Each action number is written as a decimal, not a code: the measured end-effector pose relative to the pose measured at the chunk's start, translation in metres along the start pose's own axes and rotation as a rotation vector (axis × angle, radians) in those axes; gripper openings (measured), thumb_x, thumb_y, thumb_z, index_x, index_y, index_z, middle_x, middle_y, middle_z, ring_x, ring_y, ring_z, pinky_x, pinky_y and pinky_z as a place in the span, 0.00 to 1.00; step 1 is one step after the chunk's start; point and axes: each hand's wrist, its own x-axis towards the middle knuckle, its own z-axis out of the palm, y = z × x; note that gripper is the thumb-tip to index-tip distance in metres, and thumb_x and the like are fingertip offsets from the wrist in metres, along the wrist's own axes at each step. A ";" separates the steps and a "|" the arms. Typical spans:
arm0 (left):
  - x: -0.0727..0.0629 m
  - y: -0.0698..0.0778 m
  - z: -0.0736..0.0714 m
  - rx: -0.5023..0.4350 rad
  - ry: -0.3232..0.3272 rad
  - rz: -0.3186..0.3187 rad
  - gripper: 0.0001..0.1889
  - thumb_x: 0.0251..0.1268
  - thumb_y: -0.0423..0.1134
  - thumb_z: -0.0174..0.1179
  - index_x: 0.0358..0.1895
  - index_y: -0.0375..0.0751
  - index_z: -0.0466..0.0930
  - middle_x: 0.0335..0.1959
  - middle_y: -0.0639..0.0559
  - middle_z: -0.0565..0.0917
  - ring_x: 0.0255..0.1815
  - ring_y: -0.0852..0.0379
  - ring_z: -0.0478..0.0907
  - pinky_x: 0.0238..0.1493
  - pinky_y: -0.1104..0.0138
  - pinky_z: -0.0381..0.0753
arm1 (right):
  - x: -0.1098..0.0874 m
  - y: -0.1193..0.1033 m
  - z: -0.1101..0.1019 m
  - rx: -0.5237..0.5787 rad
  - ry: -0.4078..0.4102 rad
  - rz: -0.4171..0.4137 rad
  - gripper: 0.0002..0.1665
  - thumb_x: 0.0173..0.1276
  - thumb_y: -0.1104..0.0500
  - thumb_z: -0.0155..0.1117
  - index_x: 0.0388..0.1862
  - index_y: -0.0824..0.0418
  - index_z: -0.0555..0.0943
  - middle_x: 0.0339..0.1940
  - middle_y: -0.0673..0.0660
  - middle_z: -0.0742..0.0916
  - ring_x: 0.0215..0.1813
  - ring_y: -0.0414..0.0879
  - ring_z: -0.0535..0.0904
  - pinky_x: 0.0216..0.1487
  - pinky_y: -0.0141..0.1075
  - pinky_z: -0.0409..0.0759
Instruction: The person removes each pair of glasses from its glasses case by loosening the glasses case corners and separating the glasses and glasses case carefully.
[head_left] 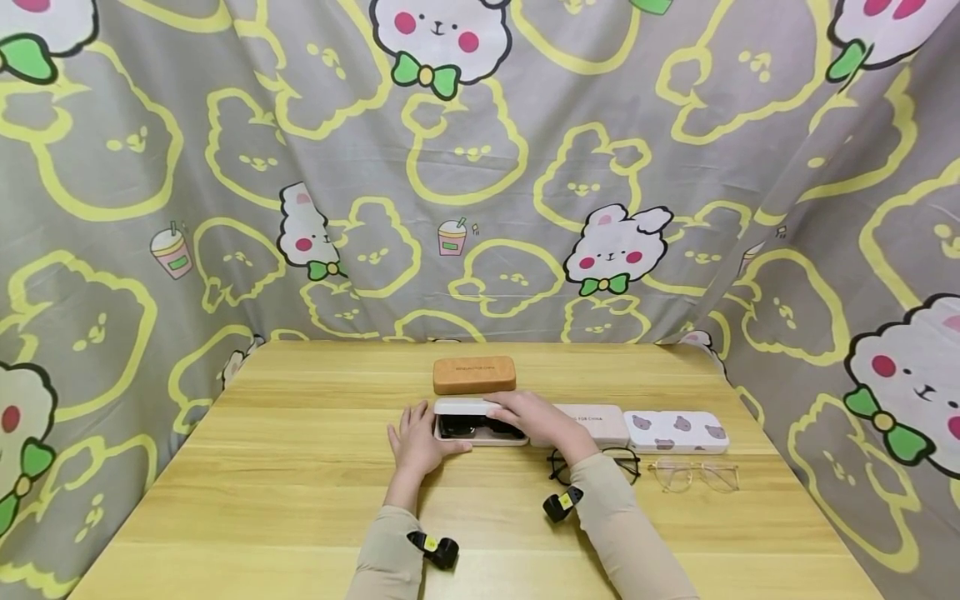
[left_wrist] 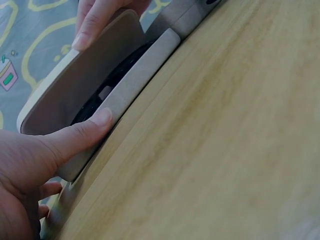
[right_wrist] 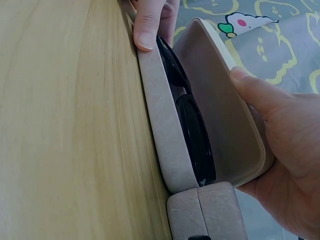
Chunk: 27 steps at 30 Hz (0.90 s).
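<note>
A pale glasses case [head_left: 467, 407] stands on the table with its hinged lid partly raised. Inside lie dark sunglasses [right_wrist: 194, 135], folded, with black lenses. At the case's left end, my left hand [head_left: 416, 443] grips the base; in the left wrist view its thumb presses the front wall [left_wrist: 142, 75], while most other fingers are hidden. My right hand [head_left: 542, 417] holds the lid [right_wrist: 220, 112] toward its right side, thumb on the front edge and fingers behind it, partly out of sight.
Behind the case sits a brown glasses case [head_left: 474, 377]. To the right, a pinkish printed case [head_left: 600, 427] and a white bear-patterned case [head_left: 677, 432] stand in line. Black-framed glasses [head_left: 624, 451] and clear-framed glasses [head_left: 693, 465] lie before them. A patterned curtain [head_left: 480, 283] borders the table.
</note>
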 end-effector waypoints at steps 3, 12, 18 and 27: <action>0.000 0.000 0.000 0.001 0.000 -0.003 0.53 0.38 0.62 0.76 0.71 0.43 0.66 0.75 0.40 0.63 0.79 0.34 0.46 0.72 0.32 0.34 | 0.001 0.002 0.002 -0.004 0.004 0.000 0.27 0.78 0.43 0.46 0.69 0.52 0.72 0.63 0.53 0.82 0.64 0.49 0.78 0.68 0.44 0.73; 0.000 0.000 0.000 0.008 -0.007 -0.004 0.53 0.38 0.63 0.75 0.71 0.43 0.66 0.75 0.40 0.62 0.79 0.35 0.46 0.72 0.32 0.34 | 0.001 0.000 0.001 0.027 0.011 0.012 0.27 0.77 0.43 0.46 0.68 0.52 0.73 0.62 0.53 0.83 0.65 0.49 0.78 0.68 0.46 0.73; 0.000 0.000 0.000 0.015 0.002 0.003 0.54 0.38 0.63 0.75 0.71 0.43 0.66 0.75 0.40 0.63 0.79 0.34 0.47 0.72 0.32 0.35 | 0.001 0.001 0.002 0.029 0.052 -0.002 0.25 0.77 0.44 0.47 0.65 0.53 0.76 0.59 0.53 0.84 0.63 0.50 0.79 0.66 0.46 0.75; 0.000 0.000 0.001 0.011 0.017 0.010 0.52 0.37 0.62 0.76 0.70 0.44 0.68 0.74 0.40 0.64 0.78 0.34 0.48 0.72 0.31 0.36 | 0.003 0.004 0.004 0.012 0.122 -0.013 0.25 0.77 0.44 0.48 0.63 0.54 0.77 0.59 0.54 0.84 0.64 0.52 0.78 0.66 0.48 0.75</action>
